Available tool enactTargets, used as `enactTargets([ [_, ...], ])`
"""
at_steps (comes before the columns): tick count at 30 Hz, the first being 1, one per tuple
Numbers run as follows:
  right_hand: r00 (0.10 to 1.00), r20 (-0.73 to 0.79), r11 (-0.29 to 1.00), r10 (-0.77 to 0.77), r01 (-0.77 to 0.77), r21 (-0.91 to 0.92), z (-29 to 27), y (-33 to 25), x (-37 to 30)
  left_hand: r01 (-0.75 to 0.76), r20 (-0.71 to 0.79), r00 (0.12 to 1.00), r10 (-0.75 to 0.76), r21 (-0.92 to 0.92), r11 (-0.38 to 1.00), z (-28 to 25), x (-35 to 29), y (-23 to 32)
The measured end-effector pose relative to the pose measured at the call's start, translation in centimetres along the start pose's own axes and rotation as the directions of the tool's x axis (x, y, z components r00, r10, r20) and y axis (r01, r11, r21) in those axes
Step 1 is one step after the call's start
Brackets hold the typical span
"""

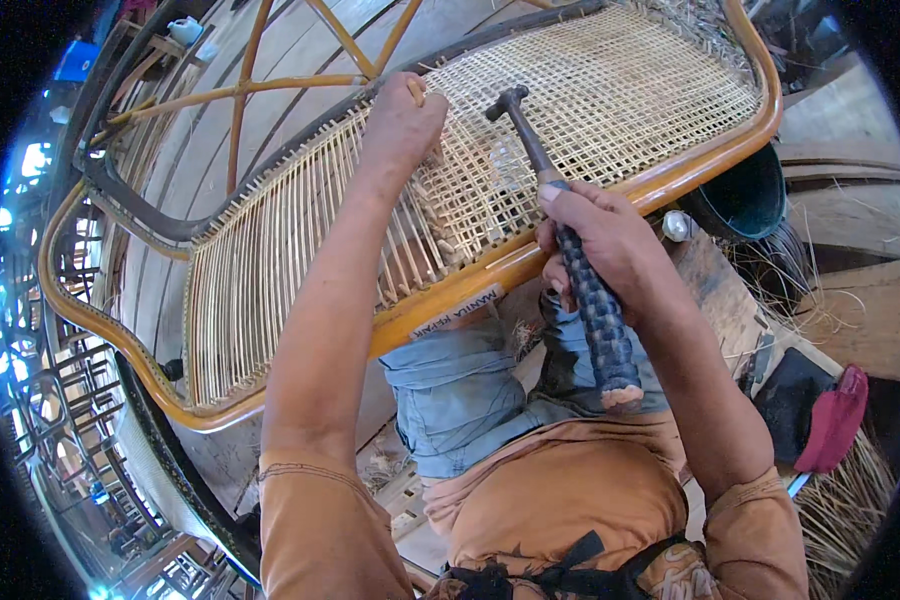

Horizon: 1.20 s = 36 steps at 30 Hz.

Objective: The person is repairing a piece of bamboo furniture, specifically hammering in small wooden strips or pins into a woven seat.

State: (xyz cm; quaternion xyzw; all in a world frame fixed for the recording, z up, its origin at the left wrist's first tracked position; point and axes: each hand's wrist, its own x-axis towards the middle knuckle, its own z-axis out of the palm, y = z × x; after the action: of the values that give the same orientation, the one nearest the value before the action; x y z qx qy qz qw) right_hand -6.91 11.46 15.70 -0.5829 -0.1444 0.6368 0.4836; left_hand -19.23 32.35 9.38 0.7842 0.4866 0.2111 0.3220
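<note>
Head cam: firm L grip, easy R swing at the cane panel

Cane panel (610,90) lies just far of the person's knees, inside a curved wooden rim (700,170). Right part is close lattice; left part has open strands (270,220) running near to far only, w/ rough ends where the two meet.

L hand (406,125) is curled into a fist by the far rail (530,22), pinching a small light stick (416,92); its tip shows past thumb & forefinger. Can't tell if its lower end touches the cane, b/c the hand covers it.

R hand (605,240) is wrapped round the upper part of the hammer (595,310), butt end pointing near. Hammer head is to the right of L hand, over the lattice, apart from the stick.

Tips, as a judgement: keep the stick upright & fingers low, clear of the tip. Short, light taps prob. best, as thin cane may split or L knuckles get hit. A grip further down the handle would give more swing; up here it's better control. Watch the open strands: an off-line tap could shift or snap one.
</note>
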Motion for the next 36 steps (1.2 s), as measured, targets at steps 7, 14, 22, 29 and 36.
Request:
enactTargets([
  [7, 0.999, 0.021, 0.999, -0.042, 0.042, -0.015, 0.6, -0.5, 0.2, -0.278, -0.163, 0.941, 0.295, 0.122, 0.953, 1.2, -0.1, -0.7],
  [14, 0.987, 0.087, 0.982, 0.135, -0.122, -0.144, 0.9, -1.5, 0.8, -0.168, -0.103, 0.979, 0.178, 0.102, 0.98, 1.0, 0.2, -0.3],
  [22, 0.974, 0.225, 0.966, -0.017, 0.074, -0.247, -0.4, -0.9, 1.7, -0.042, -0.095, 0.995, 0.042, 0.001, 0.999, 0.6, -0.4, 1.4],
  [29, 0.9, 0.061, 0.782, -0.431, 0.406, -0.473, -6.0, 2.2, -4.8, -0.19, -0.171, 0.972, 0.16, -0.178, 0.966, -3.2, -1.5, 1.5],
  [36, 0.826, -0.193, 0.607, -0.53, 0.211, -0.766, -16.4, 12.8, -15.4, -0.202, -0.105, 0.979, 0.176, -0.646, 0.736, -2.3, -12.1, 11.7],
])
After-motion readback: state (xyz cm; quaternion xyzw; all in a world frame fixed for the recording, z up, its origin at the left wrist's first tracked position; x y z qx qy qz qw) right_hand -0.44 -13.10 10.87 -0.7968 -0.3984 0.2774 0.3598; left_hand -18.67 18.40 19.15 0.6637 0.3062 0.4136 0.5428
